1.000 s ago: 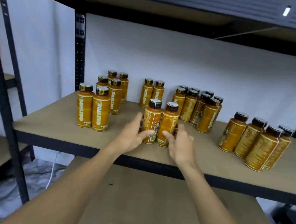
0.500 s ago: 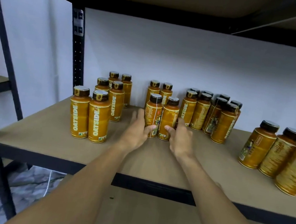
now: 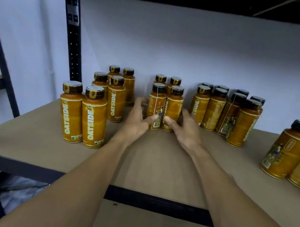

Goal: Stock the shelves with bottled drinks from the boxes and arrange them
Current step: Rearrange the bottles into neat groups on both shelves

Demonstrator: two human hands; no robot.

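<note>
Bottled drinks (image 3: 94, 116) in orange sleeves with dark caps stand upright in small groups across the shelf (image 3: 149, 163), and the two being handled sit in the middle of it, side by side and touching. The left hand (image 3: 137, 120) grasps the left front bottle (image 3: 156, 104), its fingers (image 3: 140, 101) curled round the outer side and its thumb on the label. The right hand (image 3: 186, 130) mirrors this on the right front bottle (image 3: 173, 107), gripping it low down. Directly behind stands a back pair (image 3: 167, 80), very close, though whether the rows touch cannot be told. The likely step is squaring this pair up with the row behind, and the risk lies there: these bottles are tall and narrow, and both grips are near the base, so a shove that catches on the board could rock the tops backward into the back pair and topple it against the wall. Uneven pressure from the two hands could split the pair or twist the labels out of line. With the OATSIDE group (image 3: 115, 100) just beside the left hand and the right cluster (image 3: 214, 109) near the right hand, a wide pull-back could clip either.
</note>
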